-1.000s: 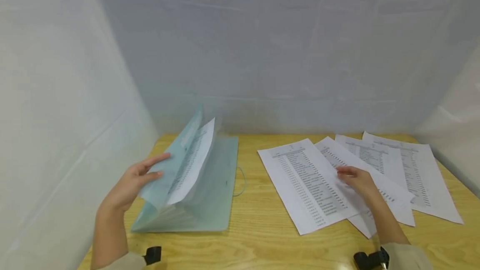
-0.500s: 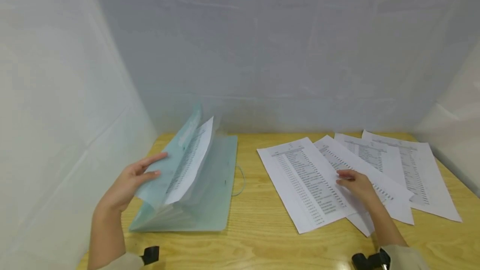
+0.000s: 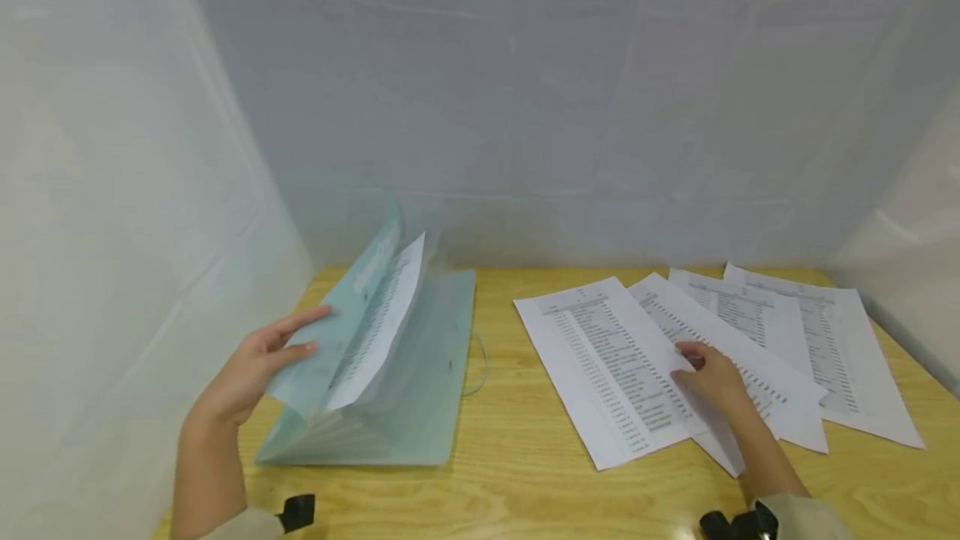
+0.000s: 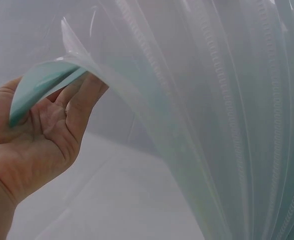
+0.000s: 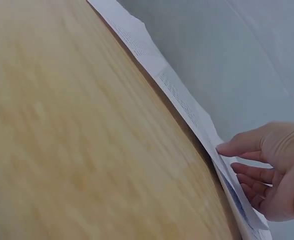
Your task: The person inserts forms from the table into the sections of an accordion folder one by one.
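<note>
A pale blue-green expanding file folder [image 3: 433,390] stands spread on the table at the left, several clear pockets fanned out. My left hand [image 3: 258,361] grips its raised front cover, the left wrist view showing fingers [image 4: 79,107] bent around the cover's curling edge. A printed sheet [image 3: 386,323] sticks up from a pocket. My right hand [image 3: 716,377] lies over the right edge of the leftmost loose printed sheet [image 3: 592,365]. Its fingertips touch that sheet's edge, with a gap between thumb and forefinger. In the right wrist view the same hand [image 5: 274,170] has softly bent fingers.
Several more printed sheets overlap toward the right, including a slanted sheet [image 3: 772,357] and the far-right sheet [image 3: 862,357]. An elastic loop [image 3: 483,361] pokes out at the folder's right side. White sheeting [image 3: 510,107] closes off the wooden table [image 3: 495,440] behind and at both sides.
The right thumb and forefinger have spread apart at the leftmost loose sheet's edge, and that hand has moved slightly down and left. The left hand and raised cover have shifted slightly left.
</note>
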A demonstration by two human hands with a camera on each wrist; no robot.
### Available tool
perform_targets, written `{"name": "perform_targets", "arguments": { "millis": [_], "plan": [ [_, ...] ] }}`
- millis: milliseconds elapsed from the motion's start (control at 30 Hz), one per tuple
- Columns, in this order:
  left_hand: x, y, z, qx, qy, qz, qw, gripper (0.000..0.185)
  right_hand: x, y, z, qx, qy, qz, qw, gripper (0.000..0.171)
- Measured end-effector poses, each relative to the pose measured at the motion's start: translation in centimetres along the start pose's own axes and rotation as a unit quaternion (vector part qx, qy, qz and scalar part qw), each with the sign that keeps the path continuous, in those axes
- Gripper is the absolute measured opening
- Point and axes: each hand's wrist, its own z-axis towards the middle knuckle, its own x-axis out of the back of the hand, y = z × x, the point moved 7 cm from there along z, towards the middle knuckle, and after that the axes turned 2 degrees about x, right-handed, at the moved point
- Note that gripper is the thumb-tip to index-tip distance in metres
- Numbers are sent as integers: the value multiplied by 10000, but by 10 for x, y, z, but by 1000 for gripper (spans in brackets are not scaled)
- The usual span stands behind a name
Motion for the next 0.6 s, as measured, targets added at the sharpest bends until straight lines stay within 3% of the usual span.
{"name": "perform_targets", "arguments": {
  "millis": [233, 600],
  "plan": [
    [1, 1, 0, 18, -17, 17, 10000, 47, -2, -1, 1, 107, 76, -186, 9997, 43],
    [0, 1, -1, 110, -5, 6, 9999, 48, 0, 0, 0, 60, 101, 37, 9999, 37]
  ]
}}
